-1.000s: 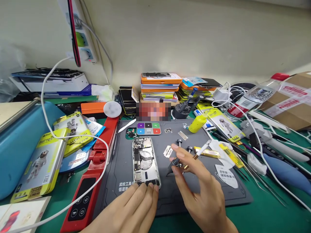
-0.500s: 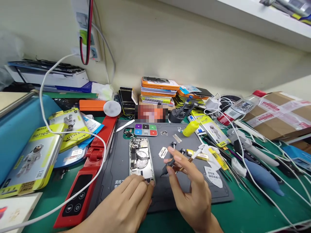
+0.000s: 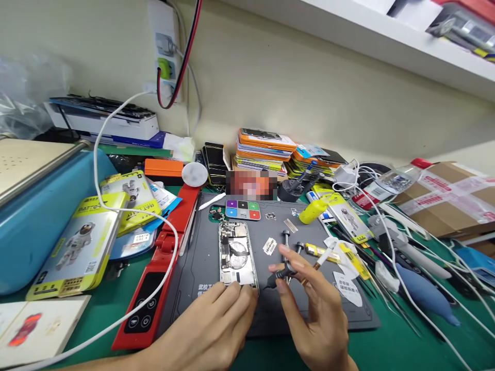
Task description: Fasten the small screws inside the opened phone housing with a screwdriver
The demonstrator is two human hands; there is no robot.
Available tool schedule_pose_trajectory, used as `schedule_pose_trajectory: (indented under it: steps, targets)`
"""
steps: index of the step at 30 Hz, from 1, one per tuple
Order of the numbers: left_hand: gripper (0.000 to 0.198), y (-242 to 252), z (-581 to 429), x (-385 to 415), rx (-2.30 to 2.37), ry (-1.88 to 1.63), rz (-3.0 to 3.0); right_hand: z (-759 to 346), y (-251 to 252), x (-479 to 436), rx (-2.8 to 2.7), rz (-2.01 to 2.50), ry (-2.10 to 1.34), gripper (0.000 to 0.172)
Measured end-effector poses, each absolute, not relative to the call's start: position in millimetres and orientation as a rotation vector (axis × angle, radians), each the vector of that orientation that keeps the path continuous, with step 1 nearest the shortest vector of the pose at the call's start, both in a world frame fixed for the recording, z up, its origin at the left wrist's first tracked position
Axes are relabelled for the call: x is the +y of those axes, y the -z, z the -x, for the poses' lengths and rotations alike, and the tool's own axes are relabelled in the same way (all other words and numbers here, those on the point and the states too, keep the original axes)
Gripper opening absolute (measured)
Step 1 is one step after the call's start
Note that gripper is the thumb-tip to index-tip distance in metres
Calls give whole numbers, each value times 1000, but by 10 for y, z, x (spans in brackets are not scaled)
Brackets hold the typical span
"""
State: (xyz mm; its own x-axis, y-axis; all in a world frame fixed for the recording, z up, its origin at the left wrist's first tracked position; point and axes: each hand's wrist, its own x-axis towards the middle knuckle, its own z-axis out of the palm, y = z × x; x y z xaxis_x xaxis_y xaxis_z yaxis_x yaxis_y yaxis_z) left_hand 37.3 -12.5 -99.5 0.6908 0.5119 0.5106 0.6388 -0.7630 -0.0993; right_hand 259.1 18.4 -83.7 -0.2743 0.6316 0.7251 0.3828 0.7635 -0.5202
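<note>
An opened phone [image 3: 236,252] with its insides bare lies on the dark grey work mat [image 3: 201,268]. My left hand [image 3: 211,330] rests on the mat with its fingertips pressed on the phone's near end. My right hand [image 3: 315,309] hovers just right of the phone, fingers pinched round a thin black-tipped tool [image 3: 279,274], with a gold and white stick [image 3: 319,257] slanting up behind the fingers. A small white label [image 3: 269,246] and two dark screwdrivers [image 3: 291,242] stand on the mat beyond it.
A red device [image 3: 154,278] with buttons lies left of the mat under a white cable [image 3: 116,330]. Yellow battery boxes [image 3: 85,242] and a blue case [image 3: 34,216] sit at the left. Stacked phone cases [image 3: 263,149], a yellow bottle [image 3: 313,210], tweezers and cables crowd the back and right.
The view has swung up and left, so the bench sits further right in frame. Both hands keep their hold, the right one with its tool a little closer to the phone.
</note>
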Motion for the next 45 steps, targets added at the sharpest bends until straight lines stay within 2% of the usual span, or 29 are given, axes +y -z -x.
schedule_pose_trajectory:
  steps: [14,21,26,35,43,45]
  targets:
    - [43,1034,-425,-154,-935,756,2516,-2390,590,479,-1880,805,-320,69]
    - [30,986,-384,-129,-931,760,2580,-1925,534,623,-1969,679,-425,63]
    - [24,1054,-413,-100,-878,906,2570,-1728,548,747,-2030,623,-497,55]
    - [17,1087,-444,-79,-860,922,2514,-1576,637,894,-2092,595,-509,55]
    - [16,1072,-448,-76,-896,939,2509,-1625,616,880,-1990,626,-580,51]
    - [21,1068,-444,-67,-927,917,2514,-1741,570,823,-1909,651,-596,52]
